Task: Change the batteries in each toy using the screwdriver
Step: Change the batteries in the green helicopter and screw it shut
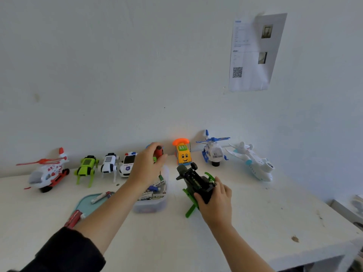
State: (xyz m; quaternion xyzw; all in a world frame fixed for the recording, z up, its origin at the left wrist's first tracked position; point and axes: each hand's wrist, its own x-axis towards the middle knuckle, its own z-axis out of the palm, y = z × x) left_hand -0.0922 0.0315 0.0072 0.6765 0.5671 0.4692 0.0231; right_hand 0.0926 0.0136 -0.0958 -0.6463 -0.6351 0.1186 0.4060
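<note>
White table (pixel 245 222), toys lined along the wall.
Dark toy helicopter with green rotor blades (pixel 196 185) upturned mid-table, gripped at its near end by right hand (pixel 215 201); clear plastic tub of batteries (pixel 153 201) just left of it; left hand (pixel 146 165) above the tub, fingers curled round red-handled screwdriver (pixel 158 151).

Left hand (pixel 147 163) raised, fingers curled; right hand (pixel 216 201) low, gripping

Red object (pixel 158 151) half-hidden, unidentifiable
</note>
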